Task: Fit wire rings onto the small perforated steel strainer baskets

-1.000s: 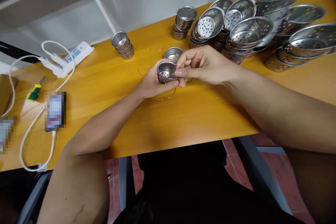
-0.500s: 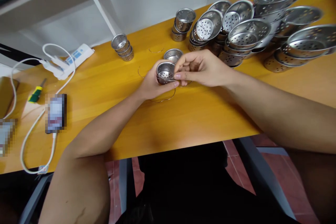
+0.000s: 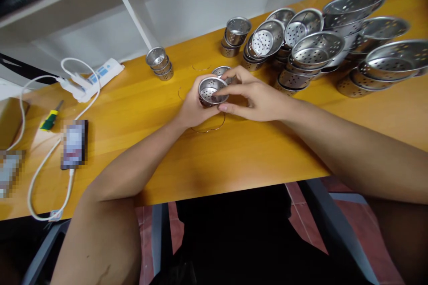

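Small perforated steel strainer cup (image 3: 212, 91), frame centre: left hand (image 3: 193, 109) cups its wall, right hand (image 3: 254, 98) pinches its rim. Likely light, rigid, slippery; wall grip safest.

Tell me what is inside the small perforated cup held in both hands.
The small perforated cup, gripped by the left hand, shows only its bare holed bottom. The right hand reaches a finger over its rim, covering the near right part of the inside.
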`<state>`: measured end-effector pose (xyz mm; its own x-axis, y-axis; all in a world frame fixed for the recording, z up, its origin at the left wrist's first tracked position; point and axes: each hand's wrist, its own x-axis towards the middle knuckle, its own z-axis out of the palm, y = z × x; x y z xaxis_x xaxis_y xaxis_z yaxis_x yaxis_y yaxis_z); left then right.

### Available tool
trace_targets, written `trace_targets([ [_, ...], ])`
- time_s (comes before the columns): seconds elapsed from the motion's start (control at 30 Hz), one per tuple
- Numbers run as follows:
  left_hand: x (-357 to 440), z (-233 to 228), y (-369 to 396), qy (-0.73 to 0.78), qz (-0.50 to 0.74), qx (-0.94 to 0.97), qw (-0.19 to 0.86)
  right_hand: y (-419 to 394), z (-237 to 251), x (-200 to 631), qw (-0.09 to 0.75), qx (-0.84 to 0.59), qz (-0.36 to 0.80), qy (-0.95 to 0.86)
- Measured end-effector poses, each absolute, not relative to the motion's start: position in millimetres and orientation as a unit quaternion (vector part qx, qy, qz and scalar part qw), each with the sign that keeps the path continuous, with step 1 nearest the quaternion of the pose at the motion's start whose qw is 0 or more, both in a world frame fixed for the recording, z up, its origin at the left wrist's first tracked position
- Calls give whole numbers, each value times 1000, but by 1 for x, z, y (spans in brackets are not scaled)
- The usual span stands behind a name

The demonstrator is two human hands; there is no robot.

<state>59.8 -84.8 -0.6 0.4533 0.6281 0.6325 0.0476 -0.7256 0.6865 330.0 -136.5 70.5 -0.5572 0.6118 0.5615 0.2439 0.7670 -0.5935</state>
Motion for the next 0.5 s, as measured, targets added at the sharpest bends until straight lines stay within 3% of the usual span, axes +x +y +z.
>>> trace_targets([
  [0.1,60,1,-86,171,479,803,311,-136,67,329,386,-232,225,-864],
  [0.33,21,0,-50,284,493,777,269,-127,68,336,518,-310,147,-784],
  [0.5,-21,-1,-11,435,539,705,152,-121,73,348,454,-404,119,-785],
])
